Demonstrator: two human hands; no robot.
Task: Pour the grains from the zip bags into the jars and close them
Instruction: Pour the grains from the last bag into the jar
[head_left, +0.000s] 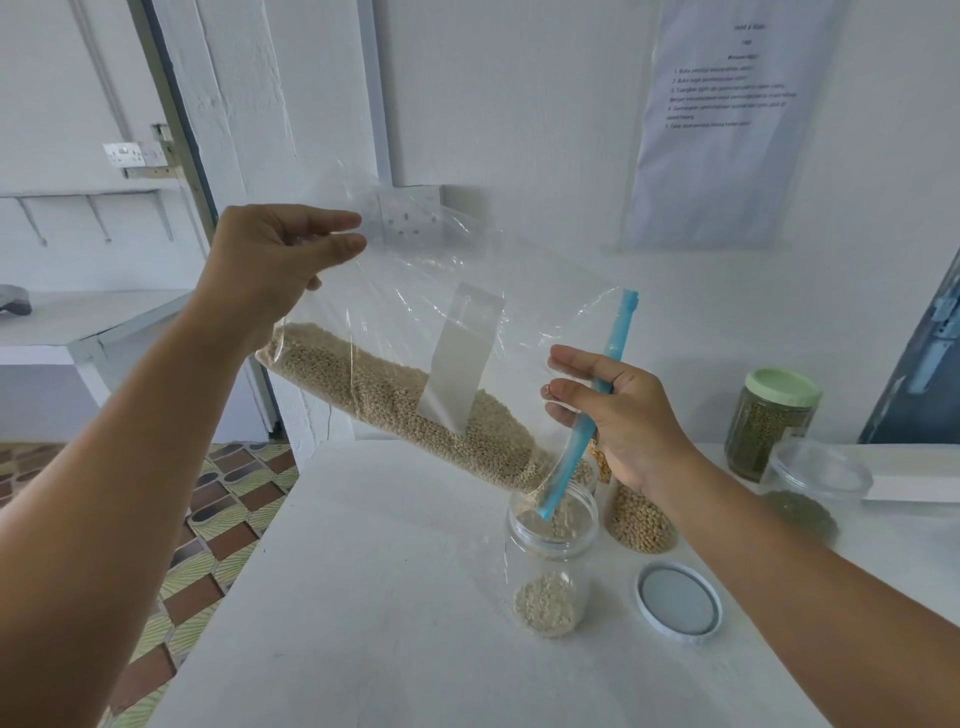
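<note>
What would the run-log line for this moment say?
step: pouring | left hand: holds bag bottom raised | right hand: grips zip end over jar | jar: partly filled | lid: off, on table

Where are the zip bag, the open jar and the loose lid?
zip bag (415, 395): head view, on the grain-filled lower part.
open jar (551, 566): head view, on its clear side wall.
lid (678, 603): head view, on its grey inner face.
</note>
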